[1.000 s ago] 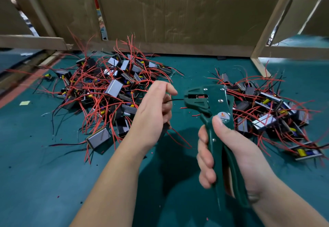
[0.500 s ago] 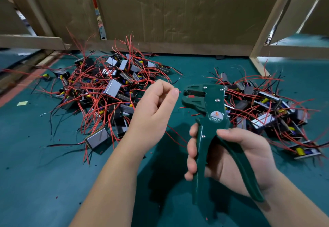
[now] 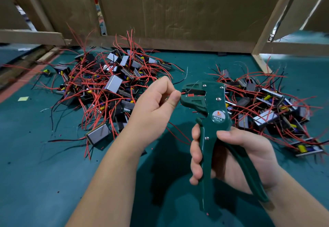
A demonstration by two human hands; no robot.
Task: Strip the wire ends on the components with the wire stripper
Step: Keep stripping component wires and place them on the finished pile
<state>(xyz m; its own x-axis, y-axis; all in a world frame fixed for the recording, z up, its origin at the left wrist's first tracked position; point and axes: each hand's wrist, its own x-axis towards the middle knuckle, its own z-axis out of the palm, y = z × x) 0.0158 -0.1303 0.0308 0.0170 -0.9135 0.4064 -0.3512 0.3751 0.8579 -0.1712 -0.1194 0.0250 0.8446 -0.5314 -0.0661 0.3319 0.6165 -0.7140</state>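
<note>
On the green table (image 3: 44, 182), a red wire (image 3: 183, 93) is pinched by the left hand (image 3: 156, 109) at the wire stripper (image 3: 210, 116), which is gripped by the right hand (image 3: 236, 157).

Head view: aimed forward and down over the table (image 3: 44, 182).
Nearness: held close; cardboard wall (image 3: 178, 12) seen across the upper frame.
</note>
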